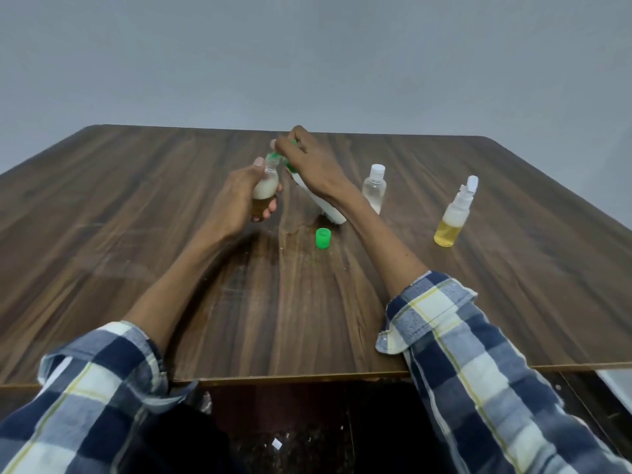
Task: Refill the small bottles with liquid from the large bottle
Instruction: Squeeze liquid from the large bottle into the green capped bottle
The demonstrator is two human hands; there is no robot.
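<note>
My left hand (244, 196) grips a small clear bottle (266, 185) with an open neck, white foam above amber liquid inside. My right hand (307, 159) holds the large white bottle (319, 201) tilted, its green top end against the small bottle's mouth, its base low toward me. A loose green cap (323, 238) lies on the wooden table (136, 200) just in front of the white bottle. To the right stand a small clear bottle with a white cap (374, 187) and a small spray bottle (453, 217) with yellow liquid.
The table's near edge (307, 379) runs across below my checked sleeves. A plain grey wall stands behind the table. Dark floor shows under the edge.
</note>
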